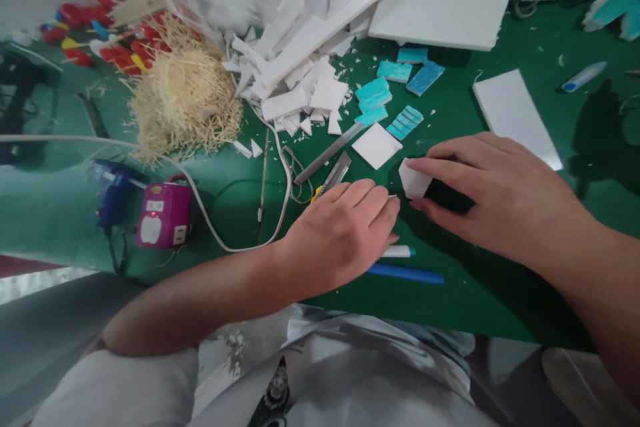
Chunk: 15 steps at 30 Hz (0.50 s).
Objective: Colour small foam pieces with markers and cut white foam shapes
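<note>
My right hand (505, 187) pinches a small white foam piece (415, 180) between thumb and fingertips, just above the green table. My left hand (345, 230) is closed, knuckles up, just left of that piece. A thin pale tip shows at its fingers; what it holds is otherwise hidden. Beyond the left hand lies a utility knife (336, 173) with a yellow part, partly covered by the hand. A grey metal strip (327, 153) lies beside the knife. Close by are a white foam square (377, 146) and a striped turquoise piece (405, 122). A white-barrelled marker (399, 251) and a blue pen-like stick (407, 273) lie nearest my body.
White foam scraps (305, 87) are heaped behind the hands, beside a straw bundle (190, 93). At left stand a purple power adapter (164, 215) and a blue glue gun (117, 190), with a white cable (200, 207) crossing the table. A foam slab (517, 117) lies at right.
</note>
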Each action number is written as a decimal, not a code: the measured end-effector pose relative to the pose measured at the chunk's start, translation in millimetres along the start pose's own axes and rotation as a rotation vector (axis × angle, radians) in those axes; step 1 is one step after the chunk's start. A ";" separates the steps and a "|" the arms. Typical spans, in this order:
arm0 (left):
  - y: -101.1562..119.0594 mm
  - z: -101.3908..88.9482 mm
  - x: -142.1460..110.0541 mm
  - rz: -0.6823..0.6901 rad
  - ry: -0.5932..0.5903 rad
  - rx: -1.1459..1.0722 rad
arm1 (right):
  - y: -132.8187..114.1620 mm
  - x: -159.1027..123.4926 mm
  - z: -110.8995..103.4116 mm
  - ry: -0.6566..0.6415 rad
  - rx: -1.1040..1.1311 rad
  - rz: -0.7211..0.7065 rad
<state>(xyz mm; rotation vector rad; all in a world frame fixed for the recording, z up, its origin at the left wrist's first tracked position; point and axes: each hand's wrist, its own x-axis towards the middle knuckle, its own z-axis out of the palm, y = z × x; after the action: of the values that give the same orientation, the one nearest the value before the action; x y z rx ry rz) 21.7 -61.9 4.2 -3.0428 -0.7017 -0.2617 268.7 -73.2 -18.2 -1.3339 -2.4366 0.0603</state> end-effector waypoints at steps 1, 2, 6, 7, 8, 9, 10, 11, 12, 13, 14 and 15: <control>-2.3 0.9 0.3 -0.005 0.014 0.030 | -1.0 0.3 -0.4 0.005 0.006 0.008; -4.7 1.8 0.8 -0.011 0.027 0.064 | -2.0 0.9 -1.4 0.004 0.016 0.010; -12.3 5.2 3.8 -0.011 0.054 0.136 | -5.6 3.9 -7.3 -0.043 0.057 0.011; -12.9 5.5 4.8 -0.008 0.048 0.137 | -6.1 4.2 -8.1 -0.045 0.058 0.015; -12.8 5.3 5.9 -0.006 0.041 0.132 | -6.2 4.4 -8.4 -0.030 0.059 0.007; -12.2 4.4 7.1 -0.004 0.028 0.124 | -6.0 4.3 -8.0 -0.008 0.061 -0.009; -11.2 2.7 8.5 -0.006 0.009 0.111 | -5.3 4.0 -7.0 0.014 0.067 -0.033; -10.1 0.1 10.1 -0.016 -0.022 0.099 | -4.4 3.6 -5.7 0.032 0.077 -0.062; -9.3 -3.2 11.7 -0.035 -0.067 0.088 | -3.2 3.1 -4.2 0.047 0.088 -0.092; -9.4 -7.3 13.2 -0.060 -0.105 0.080 | -2.0 2.6 -2.7 0.059 0.098 -0.113; -10.7 -12.0 14.4 -0.103 -0.167 0.084 | -0.9 2.2 -1.5 0.065 0.108 -0.125; -13.7 -17.0 15.2 -0.139 -0.200 0.091 | 0.1 1.8 -0.5 0.067 0.118 -0.128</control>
<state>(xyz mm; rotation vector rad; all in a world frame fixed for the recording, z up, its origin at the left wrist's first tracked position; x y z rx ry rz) 26.5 -43.8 23.1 -2.9641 -0.9104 0.0744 268.1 -71.7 -17.2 -1.1102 -2.4160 0.1225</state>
